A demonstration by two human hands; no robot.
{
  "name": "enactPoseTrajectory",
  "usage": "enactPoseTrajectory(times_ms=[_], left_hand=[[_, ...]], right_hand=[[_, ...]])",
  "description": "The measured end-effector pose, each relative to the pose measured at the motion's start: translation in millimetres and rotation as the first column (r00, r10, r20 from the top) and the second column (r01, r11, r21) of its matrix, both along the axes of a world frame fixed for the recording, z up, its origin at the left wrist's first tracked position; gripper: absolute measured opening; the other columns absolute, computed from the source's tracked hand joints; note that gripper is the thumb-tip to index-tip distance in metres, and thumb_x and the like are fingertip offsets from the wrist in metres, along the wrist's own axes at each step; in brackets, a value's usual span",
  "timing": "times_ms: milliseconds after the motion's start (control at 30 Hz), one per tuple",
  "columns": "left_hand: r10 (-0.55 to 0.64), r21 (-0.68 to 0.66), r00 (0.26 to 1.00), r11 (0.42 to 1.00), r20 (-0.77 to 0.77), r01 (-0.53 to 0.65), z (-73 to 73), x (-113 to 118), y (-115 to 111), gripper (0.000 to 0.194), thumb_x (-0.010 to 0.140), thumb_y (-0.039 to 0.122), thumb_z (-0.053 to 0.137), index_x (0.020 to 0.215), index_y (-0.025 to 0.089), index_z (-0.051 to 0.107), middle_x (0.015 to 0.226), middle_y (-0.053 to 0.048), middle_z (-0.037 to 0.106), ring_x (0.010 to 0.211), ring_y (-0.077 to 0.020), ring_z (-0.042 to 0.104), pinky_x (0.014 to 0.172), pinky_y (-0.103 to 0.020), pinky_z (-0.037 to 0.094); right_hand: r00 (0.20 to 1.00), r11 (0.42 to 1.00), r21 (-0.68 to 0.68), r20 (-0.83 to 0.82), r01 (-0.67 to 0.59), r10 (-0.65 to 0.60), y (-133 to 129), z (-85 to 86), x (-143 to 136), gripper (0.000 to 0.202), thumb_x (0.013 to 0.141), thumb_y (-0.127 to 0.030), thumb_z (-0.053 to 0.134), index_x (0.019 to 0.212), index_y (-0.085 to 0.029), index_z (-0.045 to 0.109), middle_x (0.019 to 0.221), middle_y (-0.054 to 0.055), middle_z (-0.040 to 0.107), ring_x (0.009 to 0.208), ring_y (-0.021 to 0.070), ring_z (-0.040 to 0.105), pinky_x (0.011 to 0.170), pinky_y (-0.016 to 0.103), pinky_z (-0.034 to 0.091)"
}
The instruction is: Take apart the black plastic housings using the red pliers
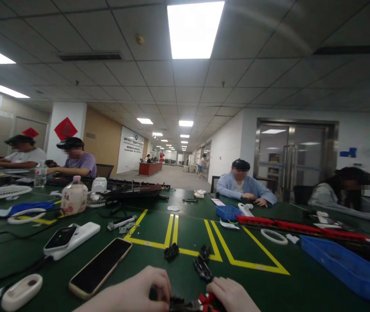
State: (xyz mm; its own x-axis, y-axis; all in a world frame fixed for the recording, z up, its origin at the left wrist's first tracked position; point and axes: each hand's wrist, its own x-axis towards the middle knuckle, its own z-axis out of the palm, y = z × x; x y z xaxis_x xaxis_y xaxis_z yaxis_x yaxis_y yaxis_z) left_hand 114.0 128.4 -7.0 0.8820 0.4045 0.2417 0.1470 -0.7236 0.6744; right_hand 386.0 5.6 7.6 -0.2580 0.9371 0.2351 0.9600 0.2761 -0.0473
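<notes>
At the bottom centre, my left hand (pixel 150 288) has its fingers curled down against the left end of a black and red part (pixel 201 303). My right hand (pixel 232 294) closes over the red right side of the same part, which is partly cut off by the lower edge of the view. Just beyond my hands lie several black pieces: one (pixel 171 251) ahead of my left hand, and others (pixel 202 267) ahead of my right hand. Yellow tape outlines (pixel 198 252) mark the green table (pixel 185 275) behind them.
On the left are a phone (pixel 101 266), a white device (pixel 71 240), a rounded white object (pixel 22 292), cables and a bottle (pixel 74 197). A long blue tray (pixel 347 268), red strips (pixel 289 226) and a white ring (pixel 274 236) lie right. Several people sit around.
</notes>
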Motion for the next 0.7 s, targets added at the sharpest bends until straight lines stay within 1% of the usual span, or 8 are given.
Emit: enactPoseTrajectory(times_ms=[67,133,233,300,367,433,500,700], left_hand=[[-0.002,0.018,0.999,1.0,-0.044,0.003,5.4,-3.4,-5.0,0.018,0.074,0.026,0.073,0.091,0.021,0.072,0.107,-0.002,0.066,0.085,-0.0132,0.062,0.078,-0.023,0.051],[0.018,0.046,0.995,0.999,-0.095,-0.014,10.2,-7.0,-8.9,0.035,0.068,0.03,0.079,0.101,0.024,0.07,0.109,-0.001,0.064,0.085,-0.0143,0.06,0.077,-0.025,0.05],[0.076,0.085,0.982,0.994,-0.175,-0.062,15.8,-11.1,-11.8,0.058,0.067,0.039,0.081,0.12,0.026,0.062,0.101,-0.001,0.063,0.085,-0.0183,0.059,0.074,-0.028,0.048],[0.097,0.118,0.973,0.99,-0.211,-0.073,18.2,-12.1,-12.0,0.066,0.069,0.045,0.079,0.128,0.024,0.058,0.101,-0.003,0.063,0.086,-0.021,0.06,0.072,-0.03,0.047],[0.104,0.16,0.969,0.985,-0.224,-0.068,19.5,-11.6,-11.6,0.064,0.074,0.045,0.076,0.131,0.022,0.056,0.107,-0.006,0.062,0.092,-0.0232,0.06,0.077,-0.033,0.047],[0.093,0.199,0.968,0.979,-0.232,-0.047,19.4,-9.9,-11.6,0.052,0.079,0.043,0.071,0.126,0.023,0.06,0.109,-0.007,0.062,0.097,-0.0242,0.06,0.083,-0.033,0.046],[0.089,0.236,0.968,0.971,-0.237,-0.032,18.0,-7.5,-12.5,0.047,0.082,0.045,0.069,0.123,0.024,0.062,0.112,-0.007,0.062,0.101,-0.0254,0.061,0.086,-0.034,0.045],[0.132,0.312,0.963,0.949,-0.236,-0.054,10.4,0.1,-16.8,0.039,0.088,0.051,0.062,0.112,0.021,0.059,0.111,-0.006,0.063,0.096,-0.0252,0.062,0.079,-0.033,0.044]], right_hand=[[1.0,1.0,-0.021,-0.017,0.02,-0.02,-5.2,6.2,-5.6,0.036,0.073,-0.042,0.073,0.1,-0.02,0.065,0.101,0.006,0.066,0.091,0.0214,0.06,0.079,0.032,0.044],[0.999,0.999,-0.035,-0.025,0.021,-0.022,-7.3,9.0,-8.3,0.035,0.074,-0.042,0.071,0.101,-0.02,0.064,0.102,0.007,0.066,0.091,0.0216,0.06,0.08,0.033,0.043],[1.0,0.999,-0.036,-0.026,0.01,-0.01,-6.7,8.5,-8.7,0.036,0.075,-0.044,0.07,0.101,-0.02,0.064,0.101,0.007,0.065,0.091,0.0215,0.059,0.08,0.033,0.043],[1.0,1.0,-0.024,-0.026,-0.004,0.004,-5.8,7.2,-8.1,0.036,0.076,-0.044,0.069,0.101,-0.019,0.064,0.101,0.008,0.065,0.089,0.0211,0.059,0.08,0.033,0.043],[0.999,1.0,-0.006,-0.027,-0.021,0.02,-5.1,6.2,-7.5,0.036,0.078,-0.044,0.068,0.102,-0.019,0.063,0.101,0.008,0.065,0.088,0.0205,0.06,0.079,0.033,0.044],[0.999,0.999,0.009,-0.028,-0.039,0.039,-4.5,5.8,-7.0,0.036,0.079,-0.045,0.067,0.103,-0.019,0.063,0.1,0.008,0.066,0.088,0.0201,0.06,0.079,0.033,0.044],[0.998,0.998,0.019,-0.029,-0.053,0.054,-3.7,5.6,-6.4,0.036,0.08,-0.046,0.067,0.104,-0.019,0.063,0.1,0.008,0.066,0.087,0.0202,0.06,0.078,0.033,0.045],[0.996,0.997,0.041,-0.057,-0.062,0.065,-1.4,3.0,-3.8,0.036,0.081,-0.047,0.067,0.103,-0.019,0.063,0.099,0.008,0.066,0.088,0.0211,0.062,0.078,0.034,0.048]])
